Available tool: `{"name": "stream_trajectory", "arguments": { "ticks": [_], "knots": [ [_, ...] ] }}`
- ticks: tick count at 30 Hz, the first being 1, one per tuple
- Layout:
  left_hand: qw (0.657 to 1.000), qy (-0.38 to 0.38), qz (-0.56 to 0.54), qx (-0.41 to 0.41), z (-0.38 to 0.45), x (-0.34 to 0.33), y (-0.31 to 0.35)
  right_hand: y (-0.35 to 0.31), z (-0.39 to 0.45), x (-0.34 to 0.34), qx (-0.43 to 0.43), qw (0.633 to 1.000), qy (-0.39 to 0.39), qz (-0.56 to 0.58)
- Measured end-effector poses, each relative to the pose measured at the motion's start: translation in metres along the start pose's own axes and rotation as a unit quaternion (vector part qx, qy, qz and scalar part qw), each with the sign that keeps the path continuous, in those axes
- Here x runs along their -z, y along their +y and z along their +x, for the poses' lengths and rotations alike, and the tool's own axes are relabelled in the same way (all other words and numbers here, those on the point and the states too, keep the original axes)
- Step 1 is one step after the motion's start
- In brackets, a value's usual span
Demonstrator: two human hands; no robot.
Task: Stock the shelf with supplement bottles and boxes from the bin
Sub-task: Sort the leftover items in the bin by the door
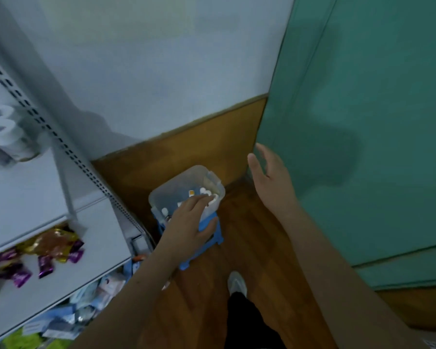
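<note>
From my head camera I see one clear plastic bin (186, 183) sitting on one blue stool (207, 238) on the wooden floor (249, 235). My left hand (190, 222) reaches into the bin, fingers stretched over the white-capped bottles (208, 193); I count perhaps three or four caps, though blur makes that uncertain, and I cannot tell whether my fingertips grip any of them. My right hand (268, 177) hangs spread and holding nothing, beside the green cabinet (363, 122). At left stands the white shelf (35, 187), with about five purple wrappers (45, 267) on one tier.
</note>
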State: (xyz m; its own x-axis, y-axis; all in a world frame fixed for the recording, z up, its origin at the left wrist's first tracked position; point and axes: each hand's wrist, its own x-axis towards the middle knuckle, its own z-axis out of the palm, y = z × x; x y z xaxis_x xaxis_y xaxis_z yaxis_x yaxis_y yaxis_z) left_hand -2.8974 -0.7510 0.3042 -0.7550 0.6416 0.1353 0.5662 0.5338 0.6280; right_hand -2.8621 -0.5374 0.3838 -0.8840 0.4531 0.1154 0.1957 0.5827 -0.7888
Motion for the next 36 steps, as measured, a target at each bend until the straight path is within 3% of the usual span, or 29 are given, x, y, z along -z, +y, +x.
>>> {"name": "stream_trajectory", "arguments": {
  "ticks": [7,13,17,22,24,29,32,36],
  "knots": [
    [0.996,-0.065,0.021,0.065,0.109,-0.050,-0.032,0.064,0.145,0.001,-0.062,0.996,-0.048,0.043],
    [0.981,-0.060,-0.015,0.184,0.138,-0.069,-0.075,0.099,0.220,-0.057,-0.113,0.985,-0.128,0.031],
    [0.960,-0.058,-0.035,0.271,0.144,-0.088,-0.127,0.140,0.226,-0.125,-0.161,0.955,-0.247,-0.030],
    [0.929,-0.110,-0.071,0.345,0.158,-0.119,-0.202,0.208,0.223,-0.216,-0.213,0.897,-0.371,-0.108],
    [0.926,-0.129,-0.076,0.347,0.167,-0.134,-0.234,0.231,0.227,-0.246,-0.228,0.879,-0.394,-0.142],
    [0.913,-0.161,-0.069,0.369,0.187,-0.181,-0.314,0.278,0.229,-0.318,-0.152,0.852,-0.440,-0.240],
    [0.911,-0.176,-0.058,0.369,0.200,-0.213,-0.352,0.302,0.228,-0.359,-0.156,0.839,-0.453,-0.258],
    [0.917,-0.224,-0.052,0.325,0.225,-0.249,-0.380,0.327,0.221,-0.393,-0.153,0.818,-0.455,-0.316]
  ]
}}
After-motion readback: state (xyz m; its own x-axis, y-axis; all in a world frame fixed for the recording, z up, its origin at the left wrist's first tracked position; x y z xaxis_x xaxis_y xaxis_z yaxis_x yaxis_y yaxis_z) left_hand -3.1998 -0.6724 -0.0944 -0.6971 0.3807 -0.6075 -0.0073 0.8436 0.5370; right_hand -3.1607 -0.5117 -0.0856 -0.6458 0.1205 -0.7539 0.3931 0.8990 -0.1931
